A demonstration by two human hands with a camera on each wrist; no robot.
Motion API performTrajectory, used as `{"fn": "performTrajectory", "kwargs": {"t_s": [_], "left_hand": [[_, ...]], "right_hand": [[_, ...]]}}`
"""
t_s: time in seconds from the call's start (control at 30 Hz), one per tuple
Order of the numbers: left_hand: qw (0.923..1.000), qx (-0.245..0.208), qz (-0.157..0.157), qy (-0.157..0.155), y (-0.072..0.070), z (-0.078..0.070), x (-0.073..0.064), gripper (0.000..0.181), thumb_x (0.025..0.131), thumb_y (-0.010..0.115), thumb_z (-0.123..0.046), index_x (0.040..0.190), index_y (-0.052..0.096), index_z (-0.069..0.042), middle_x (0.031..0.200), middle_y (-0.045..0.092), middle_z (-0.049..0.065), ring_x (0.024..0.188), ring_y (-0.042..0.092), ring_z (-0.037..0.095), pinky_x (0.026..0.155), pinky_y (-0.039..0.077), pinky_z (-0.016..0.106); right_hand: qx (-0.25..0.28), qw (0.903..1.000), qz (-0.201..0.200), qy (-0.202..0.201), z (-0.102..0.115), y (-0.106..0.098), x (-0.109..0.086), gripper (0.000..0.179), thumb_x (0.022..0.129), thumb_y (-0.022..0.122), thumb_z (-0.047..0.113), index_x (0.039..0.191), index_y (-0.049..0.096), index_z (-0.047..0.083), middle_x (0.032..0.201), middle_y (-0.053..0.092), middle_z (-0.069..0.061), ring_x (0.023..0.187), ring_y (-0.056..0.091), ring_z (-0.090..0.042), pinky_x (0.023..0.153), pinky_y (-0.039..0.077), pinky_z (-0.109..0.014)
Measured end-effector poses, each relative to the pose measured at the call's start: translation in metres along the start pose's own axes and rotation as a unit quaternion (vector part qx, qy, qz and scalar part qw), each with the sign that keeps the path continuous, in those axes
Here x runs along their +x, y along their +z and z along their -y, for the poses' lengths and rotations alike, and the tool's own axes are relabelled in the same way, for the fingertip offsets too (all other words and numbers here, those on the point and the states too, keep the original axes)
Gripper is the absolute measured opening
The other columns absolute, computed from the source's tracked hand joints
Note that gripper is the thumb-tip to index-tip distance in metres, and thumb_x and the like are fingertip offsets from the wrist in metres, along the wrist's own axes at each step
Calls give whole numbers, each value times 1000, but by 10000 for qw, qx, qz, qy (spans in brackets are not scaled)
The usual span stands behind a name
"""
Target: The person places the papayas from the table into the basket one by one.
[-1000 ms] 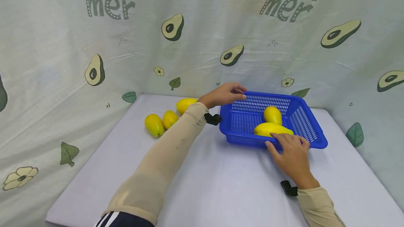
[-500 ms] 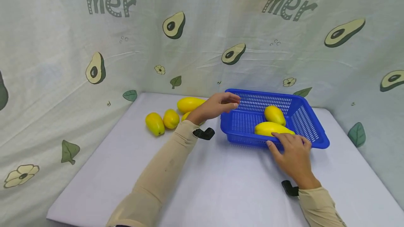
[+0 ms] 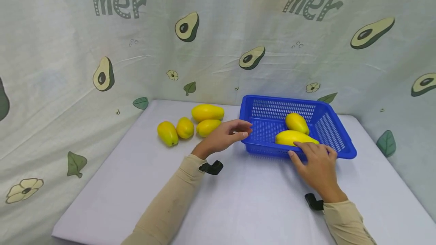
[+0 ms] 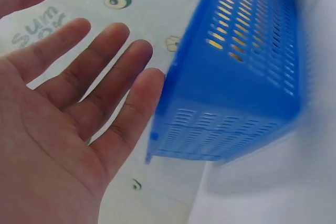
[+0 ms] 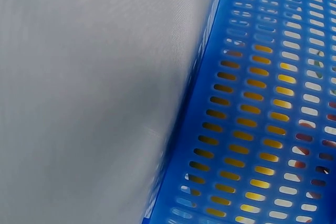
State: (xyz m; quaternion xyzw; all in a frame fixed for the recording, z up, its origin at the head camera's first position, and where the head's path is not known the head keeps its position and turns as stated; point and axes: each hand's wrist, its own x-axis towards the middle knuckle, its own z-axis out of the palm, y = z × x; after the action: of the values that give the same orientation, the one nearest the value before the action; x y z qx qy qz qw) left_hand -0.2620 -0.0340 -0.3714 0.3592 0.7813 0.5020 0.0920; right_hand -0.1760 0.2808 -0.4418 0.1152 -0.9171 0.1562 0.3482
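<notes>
- Lying leftmost on my head feed, the greenish-tipped fruit (image 3: 167, 133) rests on the white table (image 3: 245, 203), just beside the short yellow fruit (image 3: 185, 127); their rounded bellies sit steady on the flat cloth.
- Next I see the long yellow fruit (image 3: 207, 112) lying behind the smaller yellow fruit (image 3: 208, 127), both roughly crosswise.
- The left hand (image 3: 223, 135) hovers with palm bare and fingers parted, loosely extended, holding nothing; I can't tell whether its fingertips touch the basket's rim.
- The blue basket (image 3: 260, 148) stands upright on the table; its walls look high enough to stop fruit rolling out.
- Inside, right of centre, the front fruit (image 3: 292, 138) lies along the near wall, the back fruit (image 3: 297, 123) just behind it.
- The right hand (image 3: 316, 167) grips the basket's near rim, fingers bent over it, probably to steady it; I can't tell whether they press the front fruit.
</notes>
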Motion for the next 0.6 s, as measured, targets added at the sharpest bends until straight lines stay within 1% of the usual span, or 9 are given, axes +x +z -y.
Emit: {"fn": "performTrajectory", "kwargs": {"t_s": [0.07, 0.17, 0.27, 0.37, 0.43, 0.53, 0.6], "left_hand": [[10000, -19, -59, 25, 3, 4, -6, 37, 103, 56, -33, 136, 59, -15, 123, 66, -6, 113, 59, 9, 97, 49, 29], [9997, -153, -171, 45, 4, 11, -13, 35, 103, 56, -29, 134, 61, -13, 121, 67, -4, 111, 62, 12, 96, 50, 30], [9991, -341, -264, 46, 4, 16, -19, 35, 104, 55, -27, 133, 60, -9, 121, 67, 0, 111, 64, 19, 94, 52, 31], [9979, -562, -325, 29, 2, 21, -24, 38, 104, 54, -24, 134, 58, -2, 121, 66, 6, 112, 64, 24, 94, 52, 33], [9971, -655, -398, 4, 1, 25, -28, 38, 104, 54, -23, 134, 58, -1, 122, 66, 10, 113, 63, 26, 93, 53, 34], [9953, -770, -589, -11, -4, 30, -36, 35, 104, 54, -21, 132, 59, -1, 123, 65, 16, 112, 63, 27, 93, 53, 34], [9938, -780, -794, 10, -8, 34, -42, 32, 104, 54, -20, 130, 60, -3, 122, 65, 18, 110, 64, 26, 92, 53, 34]], "right_hand": [[-6, 10000, -2, -8, -1, 0, 0, 42, 87, 72, 31, 119, 69, 4, 110, 68, -21, 107, 53, -45, 93, 26, -63], [-13, 10000, 10, -13, -1, 1, 0, 41, 88, 72, 32, 119, 69, 5, 111, 68, -21, 107, 53, -44, 93, 26, -62], [-2, 10000, 26, 6, -2, 2, 0, 41, 88, 71, 32, 119, 69, 5, 111, 68, -21, 107, 52, -44, 94, 26, -63], [-11, 10000, 55, 36, -2, 2, -1, 42, 88, 71, 32, 119, 69, 4, 112, 68, -21, 108, 52, -44, 94, 26, -63], [-18, 10000, 76, 51, -2, 2, -1, 42, 88, 71, 32, 120, 69, 4, 112, 68, -21, 109, 52, -45, 94, 25, -63], [-23, 9999, 90, 57, -2, 1, -1, 42, 88, 72, 31, 119, 68, 5, 113, 68, -21, 109, 52, -45, 94, 25, -64], [-21, 9999, 96, 56, -1, 1, -1, 41, 88, 72, 31, 119, 68, 4, 113, 68, -21, 109, 52, -45, 94, 26, -64]]}}
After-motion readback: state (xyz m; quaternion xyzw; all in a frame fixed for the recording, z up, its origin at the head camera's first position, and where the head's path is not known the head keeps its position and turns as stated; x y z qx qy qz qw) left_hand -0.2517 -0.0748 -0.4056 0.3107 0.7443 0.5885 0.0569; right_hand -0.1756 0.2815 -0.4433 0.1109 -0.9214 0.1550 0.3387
